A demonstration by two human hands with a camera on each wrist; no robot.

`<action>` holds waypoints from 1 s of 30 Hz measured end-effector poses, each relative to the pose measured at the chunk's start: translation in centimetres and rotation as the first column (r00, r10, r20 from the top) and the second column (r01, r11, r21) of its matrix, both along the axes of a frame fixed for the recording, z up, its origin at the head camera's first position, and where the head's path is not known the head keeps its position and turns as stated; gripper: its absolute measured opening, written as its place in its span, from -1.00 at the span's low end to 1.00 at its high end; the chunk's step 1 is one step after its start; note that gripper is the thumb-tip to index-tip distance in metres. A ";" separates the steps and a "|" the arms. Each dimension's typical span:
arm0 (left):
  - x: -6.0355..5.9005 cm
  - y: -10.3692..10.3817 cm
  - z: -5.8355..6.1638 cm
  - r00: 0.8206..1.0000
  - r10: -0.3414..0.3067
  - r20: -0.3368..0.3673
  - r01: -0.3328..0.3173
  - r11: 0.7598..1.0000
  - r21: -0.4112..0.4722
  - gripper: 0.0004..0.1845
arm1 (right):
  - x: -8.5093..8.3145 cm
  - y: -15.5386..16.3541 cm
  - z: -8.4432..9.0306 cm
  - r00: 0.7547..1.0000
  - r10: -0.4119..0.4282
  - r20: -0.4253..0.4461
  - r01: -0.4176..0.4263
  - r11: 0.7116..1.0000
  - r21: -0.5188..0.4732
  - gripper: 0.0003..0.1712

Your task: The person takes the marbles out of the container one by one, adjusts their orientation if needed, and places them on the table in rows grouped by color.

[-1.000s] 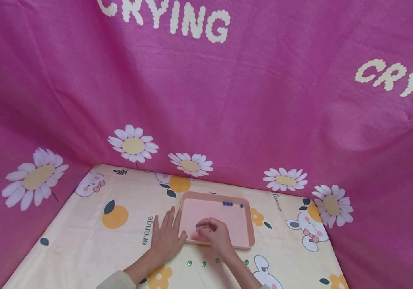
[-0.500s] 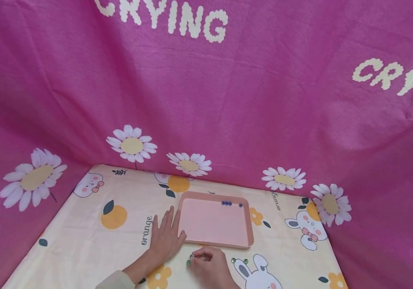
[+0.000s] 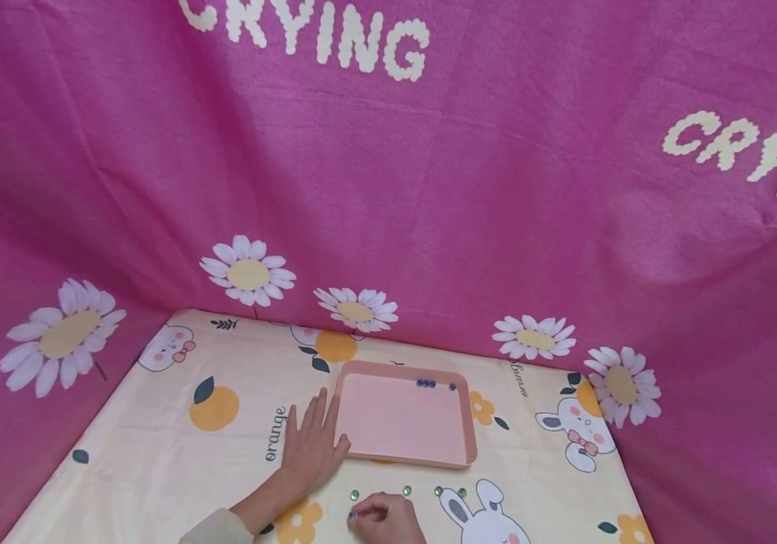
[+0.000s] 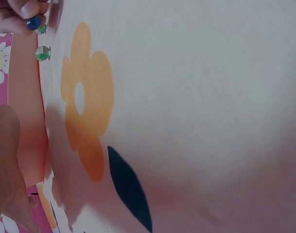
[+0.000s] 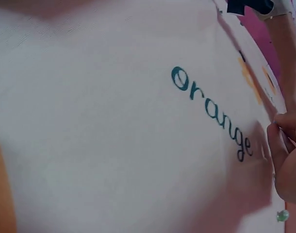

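Blue marble (image 4: 33, 22), pinched between right fingers (image 3: 380, 500), apparently at the tips, left fingers (image 3: 320, 412) spread straight

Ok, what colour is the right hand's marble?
The marble is dark blue, clearest in left wrist view.

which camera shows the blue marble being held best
The left wrist view: the blue marble looks larger and clear in the right hand. The head view shows just a small dark spot; the right wrist view doesn't show it clearly.

At ten o'clock the right hand (image 4: 11, 14) pinches a blue marble (image 4: 33, 22) (green marbles (image 4: 42, 53) close by); left hand (image 4: 6, 170) at eight.
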State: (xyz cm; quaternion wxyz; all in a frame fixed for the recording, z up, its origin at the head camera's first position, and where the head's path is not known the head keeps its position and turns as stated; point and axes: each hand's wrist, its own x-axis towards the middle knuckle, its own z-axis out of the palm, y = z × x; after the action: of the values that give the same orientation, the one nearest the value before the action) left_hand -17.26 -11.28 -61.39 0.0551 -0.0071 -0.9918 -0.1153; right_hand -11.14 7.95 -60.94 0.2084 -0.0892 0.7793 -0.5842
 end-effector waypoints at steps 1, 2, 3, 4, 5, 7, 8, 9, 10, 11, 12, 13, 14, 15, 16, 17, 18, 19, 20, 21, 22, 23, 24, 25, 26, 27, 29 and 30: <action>0.0 0.0 0.0 1.000 -0.001 -0.002 0.001 1.000 0.003 -0.19 | 0.0 0.0 0.0 1.000 0.011 -0.001 -0.011 1.000 0.000 -0.90; 0.0 0.0 -0.1 1.000 0.000 0.000 0.000 1.000 0.003 -0.19 | 0.0 0.0 -0.1 1.000 0.021 -0.001 -0.021 1.000 0.000 -0.90; 0.0 0.0 -0.1 1.000 0.000 -0.001 0.000 1.000 0.002 -0.19 | 0.1 0.0 -0.1 1.000 0.029 -0.003 -0.029 1.000 0.000 -0.90; 0.0 0.0 -0.2 1.000 0.000 -0.002 0.000 1.000 0.001 -0.19 | 0.0 0.0 -0.1 0.999 0.037 -0.006 -0.037 0.999 0.000 -0.90; -0.1 -0.1 -0.2 1.000 0.001 -0.006 -0.001 1.000 0.002 -0.19 | 0.0 0.0 -0.2 0.999 0.040 -0.009 -0.040 0.999 0.001 -0.89; -0.1 -0.1 -0.3 1.000 0.001 -0.014 -0.001 1.000 0.001 -0.19 | 0.0 0.0 -0.3 0.999 0.044 -0.013 -0.043 0.999 0.011 -0.89; -0.1 -0.1 -0.3 1.000 0.002 -0.014 -0.002 1.000 -0.002 -0.19 | 0.0 -0.1 -0.4 0.999 0.043 -0.015 -0.043 0.999 0.017 -0.89; -0.2 -0.1 -0.3 1.000 0.001 -0.018 -0.001 1.000 0.000 -0.19 | 0.0 -0.1 -0.5 0.999 0.042 -0.018 -0.042 0.999 0.022 -0.89; -0.2 -0.1 -0.3 1.000 0.001 -0.016 -0.001 1.000 -0.001 -0.19 | 0.0 -0.1 -0.6 0.999 0.042 -0.019 -0.041 0.999 0.029 -0.89; -0.2 0.0 -0.3 1.000 0.001 -0.015 -0.001 1.000 0.001 -0.19 | 0.0 -0.1 -0.7 0.999 0.041 -0.013 -0.040 0.999 0.032 -0.89; -0.2 0.0 -0.3 1.000 0.000 -0.015 0.000 1.000 0.003 -0.19 | 0.0 -0.2 -0.8 0.999 0.038 -0.004 -0.038 0.999 0.036 -0.89; -0.1 0.0 -0.3 1.000 -0.001 -0.017 0.001 1.000 0.005 -0.20 | -0.1 -0.2 -0.8 0.999 0.036 0.004 -0.036 0.999 0.038 -0.89; -0.1 0.0 -0.3 1.000 -0.002 -0.015 0.002 1.000 0.005 -0.20 | -0.1 -0.2 -0.9 0.999 0.033 0.014 -0.034 0.999 0.042 -0.88; -0.1 0.0 -0.3 1.000 -0.003 -0.014 0.003 1.000 0.007 -0.20 | -0.1 -0.2 -0.9 0.999 0.034 0.018 -0.035 0.998 0.047 -0.88; -0.1 0.0 -0.3 1.000 -0.003 -0.014 0.003 1.000 0.008 -0.20 | -0.1 -0.2 -1.0 0.999 0.034 0.023 -0.036 0.998 0.052 -0.88; 0.0 0.0 -0.3 1.000 -0.004 -0.017 0.004 1.000 0.012 -0.20 | -0.1 -0.3 -1.0 0.999 0.036 0.028 -0.037 0.998 0.055 -0.88; 0.0 0.0 -0.3 1.000 -0.005 -0.020 0.006 1.000 0.015 -0.21 | -0.1 -0.3 -1.0 0.999 0.038 0.028 -0.039 0.997 0.061 -0.88; 0.0 0.0 -0.3 1.000 -0.006 -0.024 0.007 1.000 0.017 -0.21 | -0.1 -0.3 -1.0 0.999 0.041 0.028 -0.042 0.997 0.066 -0.88; 0.0 0.0 -0.3 1.000 -0.007 -0.024 0.007 1.000 0.017 -0.21 | -0.1 -0.3 -0.9 0.999 0.044 0.026 -0.045 0.996 0.073 -0.88; 0.0 0.0 -0.4 1.000 -0.007 -0.026 0.007 1.000 0.016 -0.21 | -0.1 -0.4 -0.9 0.999 0.045 0.026 -0.047 0.996 0.078 -0.88; 0.0 0.0 -0.4 1.000 -0.007 -0.028 0.008 1.000 0.015 -0.21 | 0.0 -0.4 -0.8 0.999 0.046 0.028 -0.048 0.996 0.081 -0.88; -0.1 0.0 -0.4 0.999 -0.008 -0.032 0.008 1.000 0.016 -0.21 | 0.0 -0.5 -0.8 0.998 0.047 0.030 -0.050 0.995 0.086 -0.88; -0.1 0.0 -0.4 0.999 -0.008 -0.034 0.008 1.000 0.014 -0.21 | 0.0 -0.5 -0.7 0.998 0.047 0.032 -0.050 0.995 0.090 -0.88; -0.1 -0.1 -0.4 0.999 -0.007 -0.033 0.007 1.000 0.012 -0.21 | 0.0 -0.5 -0.7 0.998 0.048 0.032 -0.051 0.994 0.094 -0.88; -0.1 -0.1 -0.4 0.999 -0.007 -0.032 0.008 1.000 0.011 -0.21 | 0.0 -0.5 -0.6 0.998 0.048 0.034 -0.051 0.994 0.097 -0.88; -0.1 -0.1 -0.3 0.999 -0.007 -0.031 0.007 1.000 0.013 -0.21 | 0.0 -0.6 -0.6 0.998 0.049 0.034 -0.052 0.994 0.098 -0.88; 0.0 0.0 -0.3 0.999 -0.006 -0.033 0.007 1.000 0.017 -0.21 | 0.0 -0.6 -0.5 0.998 0.052 0.030 -0.055 0.993 0.102 -0.88; 0.0 0.0 -0.3 1.000 -0.005 -0.030 0.006 1.000 0.017 -0.21 | 0.0 -0.6 -0.5 0.998 0.054 0.024 -0.056 0.993 0.103 -0.88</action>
State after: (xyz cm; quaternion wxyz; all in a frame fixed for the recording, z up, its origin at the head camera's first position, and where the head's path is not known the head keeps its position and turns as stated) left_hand -17.30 -11.31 -61.64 0.0698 -0.0109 -0.9898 -0.1236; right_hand -11.15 7.38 -61.47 0.2371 -0.0935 0.8035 -0.5379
